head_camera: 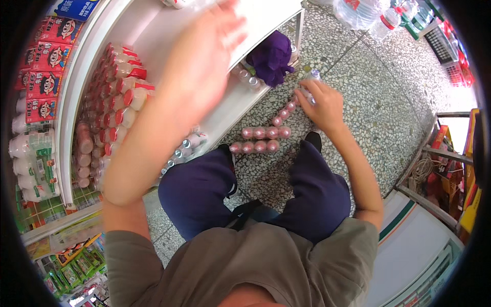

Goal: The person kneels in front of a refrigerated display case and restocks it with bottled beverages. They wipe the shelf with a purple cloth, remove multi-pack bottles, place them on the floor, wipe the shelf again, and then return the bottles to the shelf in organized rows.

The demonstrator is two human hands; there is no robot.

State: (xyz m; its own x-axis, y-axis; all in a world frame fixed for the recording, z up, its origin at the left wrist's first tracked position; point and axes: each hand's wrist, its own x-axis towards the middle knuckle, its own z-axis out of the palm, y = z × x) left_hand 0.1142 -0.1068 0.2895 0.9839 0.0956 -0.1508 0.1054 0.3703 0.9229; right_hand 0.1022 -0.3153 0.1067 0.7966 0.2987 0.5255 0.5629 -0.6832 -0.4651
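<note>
My left hand (215, 46), blurred and raised, hangs over the white shelf at the upper middle; whether it holds anything is not clear. My right hand (322, 103) reaches down to the floor, its fingers around a small clear bottle with a silvery cap (315, 75). Just left of it a slanting row of small pink-topped bottles (284, 114) stands on the floor. Nearer to me are two more rows, an upper one (266, 132) and a lower one (254, 146). A crumpled purple cloth (272, 57) lies at the low shelf's edge, beside silver-capped bottles (245, 76).
Red-capped bottles (124, 96) crowd the shelf on the left, with red drink cartons (42, 84) beyond. Large clear water bottles (387, 23) stand at the upper right. A metal rack (447, 153) and a white cabinet (406, 238) are on the right. My knees flank the speckled floor (268, 172).
</note>
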